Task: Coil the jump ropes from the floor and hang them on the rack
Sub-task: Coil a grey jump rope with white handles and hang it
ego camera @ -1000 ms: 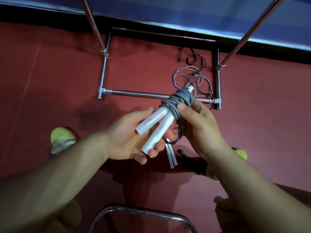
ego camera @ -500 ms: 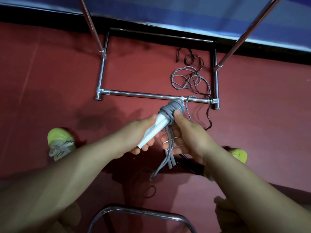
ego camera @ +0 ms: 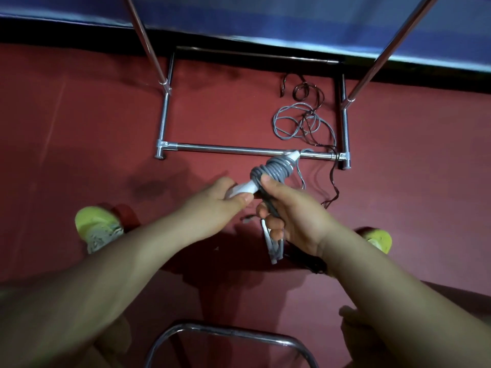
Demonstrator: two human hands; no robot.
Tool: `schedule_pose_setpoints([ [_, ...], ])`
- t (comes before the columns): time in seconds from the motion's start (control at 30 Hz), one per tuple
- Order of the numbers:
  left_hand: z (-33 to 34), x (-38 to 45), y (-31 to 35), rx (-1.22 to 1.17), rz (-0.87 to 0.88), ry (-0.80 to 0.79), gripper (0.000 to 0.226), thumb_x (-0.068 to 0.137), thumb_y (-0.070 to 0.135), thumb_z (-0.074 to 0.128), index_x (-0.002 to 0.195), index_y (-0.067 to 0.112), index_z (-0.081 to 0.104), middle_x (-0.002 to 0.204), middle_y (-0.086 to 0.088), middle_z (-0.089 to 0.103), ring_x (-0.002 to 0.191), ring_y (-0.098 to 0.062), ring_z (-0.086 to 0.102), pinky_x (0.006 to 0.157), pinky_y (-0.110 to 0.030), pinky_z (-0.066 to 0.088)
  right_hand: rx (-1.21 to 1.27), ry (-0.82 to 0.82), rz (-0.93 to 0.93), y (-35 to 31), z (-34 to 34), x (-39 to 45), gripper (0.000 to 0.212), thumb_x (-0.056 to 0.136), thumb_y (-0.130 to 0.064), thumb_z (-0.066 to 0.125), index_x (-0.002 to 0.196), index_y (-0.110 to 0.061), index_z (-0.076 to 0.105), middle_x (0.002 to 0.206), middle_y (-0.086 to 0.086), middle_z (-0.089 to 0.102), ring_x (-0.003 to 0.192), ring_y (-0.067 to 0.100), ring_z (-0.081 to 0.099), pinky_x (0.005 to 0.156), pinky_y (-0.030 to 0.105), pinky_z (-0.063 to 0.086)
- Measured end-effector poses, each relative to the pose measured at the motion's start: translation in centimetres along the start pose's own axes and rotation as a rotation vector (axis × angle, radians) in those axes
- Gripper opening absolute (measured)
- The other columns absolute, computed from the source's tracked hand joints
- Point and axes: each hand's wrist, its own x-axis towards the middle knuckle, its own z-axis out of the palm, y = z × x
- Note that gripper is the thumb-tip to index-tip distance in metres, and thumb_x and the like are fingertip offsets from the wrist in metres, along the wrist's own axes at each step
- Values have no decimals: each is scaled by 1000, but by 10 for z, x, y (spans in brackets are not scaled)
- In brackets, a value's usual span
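My left hand (ego camera: 223, 199) grips the lower end of the white handles (ego camera: 245, 187) of a grey jump rope. Grey cord (ego camera: 276, 170) is wound in a thick coil round the handles' upper part. My right hand (ego camera: 291, 216) holds a strand of that cord, its thumb pressed against the coil's lower edge. More grey rope (ego camera: 297, 123) lies loose on the red floor, tangled with a dark rope (ego camera: 308, 91), inside the base of the chrome rack (ego camera: 239, 149). Another pair of white handles (ego camera: 273, 248) and a dark handle (ego camera: 305, 260) lie on the floor under my right wrist.
The rack's two uprights (ego camera: 144, 38) rise toward a blue wall at the top. A curved chrome tube (ego camera: 228, 330) stands close in front of me at the bottom. My yellow-green shoes (ego camera: 95, 227) are planted on the floor at either side.
The coil has moved slightly up and right. My left hand closed round the handles' lower end, and my right hand took hold of a cord strand below the coil.
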Motion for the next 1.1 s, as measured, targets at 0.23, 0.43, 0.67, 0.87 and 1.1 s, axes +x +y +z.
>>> schedule_pose_setpoints([
  [0.23, -2, 5, -6, -16, 48, -12, 29, 78, 43, 69, 93, 24, 54, 82, 8, 55, 68, -7, 50, 54, -22, 34, -125, 34, -90, 1, -3, -6, 34, 95, -40, 49, 76, -12, 50, 56, -3, 41, 41, 8, 24, 38, 20, 21],
  [0.43, -8, 10, -8, -290, -78, -403, 50, 61, 57, 64, 94, 21, 66, 84, 2, 69, 75, -11, 63, 72, -30, 49, -111, -34, -139, 10, -13, -15, 43, 91, -48, 49, 74, -8, 45, 51, -7, 42, 44, 12, 27, 40, 20, 25],
  [0.67, -9, 8, -15, -1126, -189, -959, 84, 73, 74, 36, 100, 3, 73, 94, -17, 70, 79, -28, 69, 58, -35, 56, 66, -125, -227, 5, -15, -5, 33, 75, -48, 52, 60, -18, 52, 59, 3, 37, 46, 14, 29, 45, 27, 17],
  [0.87, -11, 1, -9, -1164, -151, -900, 73, 76, 68, 37, 98, 8, 73, 75, -5, 55, 53, -15, 46, 52, -27, 47, -72, -55, -263, 3, -17, -1, 40, 76, -50, 37, 77, -12, 46, 56, -6, 40, 47, 9, 32, 49, 25, 24],
  [1.1, -4, 1, -10, -895, 20, -633, 52, 81, 52, 38, 89, 9, 66, 62, -2, 54, 52, -13, 36, 54, -24, 36, -356, 40, -301, -8, -7, -14, 56, 91, -59, 31, 77, -7, 47, 65, 18, 26, 60, 19, 18, 52, 27, 17],
])
